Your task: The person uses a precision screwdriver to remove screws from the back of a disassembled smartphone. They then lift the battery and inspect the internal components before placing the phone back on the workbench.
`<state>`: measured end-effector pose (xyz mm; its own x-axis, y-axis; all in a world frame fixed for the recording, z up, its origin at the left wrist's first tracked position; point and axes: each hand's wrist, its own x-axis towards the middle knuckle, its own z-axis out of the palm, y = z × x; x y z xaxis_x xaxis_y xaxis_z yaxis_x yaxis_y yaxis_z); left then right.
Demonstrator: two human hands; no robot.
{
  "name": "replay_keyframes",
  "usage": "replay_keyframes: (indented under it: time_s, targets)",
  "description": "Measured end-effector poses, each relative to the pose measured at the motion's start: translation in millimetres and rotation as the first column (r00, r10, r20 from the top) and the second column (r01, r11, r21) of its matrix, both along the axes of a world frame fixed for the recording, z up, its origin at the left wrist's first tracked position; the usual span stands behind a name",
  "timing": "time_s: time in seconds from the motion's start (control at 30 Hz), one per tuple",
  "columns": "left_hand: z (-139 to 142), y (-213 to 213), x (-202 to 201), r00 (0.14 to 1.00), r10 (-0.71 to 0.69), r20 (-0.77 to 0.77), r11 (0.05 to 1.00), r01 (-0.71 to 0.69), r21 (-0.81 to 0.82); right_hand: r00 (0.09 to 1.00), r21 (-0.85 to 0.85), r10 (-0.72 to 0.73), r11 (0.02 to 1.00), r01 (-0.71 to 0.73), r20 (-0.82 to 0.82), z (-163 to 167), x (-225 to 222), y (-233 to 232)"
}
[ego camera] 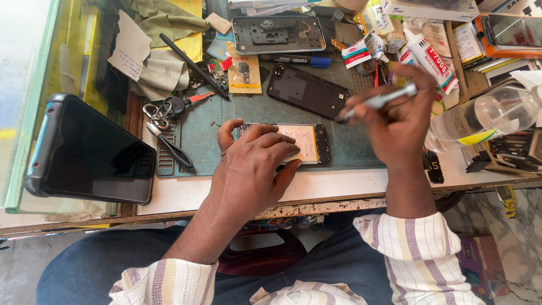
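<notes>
A big black tablet [90,149] lies on the left of the bench [339,183], well apart from the hands. A green mat [361,148] covers the middle of the bench.

The left hand [251,166] lies flat on an open phone [307,144] on the mat. Its fingers are spread and press down on the phone; they do not wrap around it. The phone's yellow inside shows to the right of the fingers.

The right hand [398,116] is raised over the mat, just to the right of the phone. It pinches a thin white tool [379,100] between thumb and fingers. The tool's tip points left and down, near the phone's top right corner.

A black back cover [307,90] lies just behind the phone. A grey frame [278,34] lies farther back. A clear bottle [488,116] lies on its side at the right. Black tweezers [169,146] rest near some keys [160,111] to the left of the left hand.
</notes>
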<state>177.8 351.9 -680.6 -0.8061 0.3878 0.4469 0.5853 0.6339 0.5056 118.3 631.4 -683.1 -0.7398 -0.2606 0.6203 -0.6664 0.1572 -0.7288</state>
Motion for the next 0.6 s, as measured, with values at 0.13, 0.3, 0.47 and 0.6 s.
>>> replay_keyframes:
  time_s: [0.13,0.3,0.47,0.6]
  targets:
    - [-2,-5,0,1.0,0.002,-0.006,1.0,-0.002,-0.014,0.953,0.093,-0.303,0.948,0.304,-0.027,-6,-2,-3]
    - [-3,-8,2,1.0,-0.005,-0.004,1.0,0.005,-0.009,0.941,0.177,-0.329,0.934,0.311,0.081,-6,1,-11]
    - [-2,-12,4,1.0,0.0,-0.008,1.0,0.0,-0.017,0.949,0.086,-0.266,0.963,0.255,0.171,-3,3,-17]
    - [-2,-12,4,1.0,0.001,0.001,1.0,-0.001,-0.02,0.925,0.116,-0.3,0.953,0.279,0.235,0,4,-20]
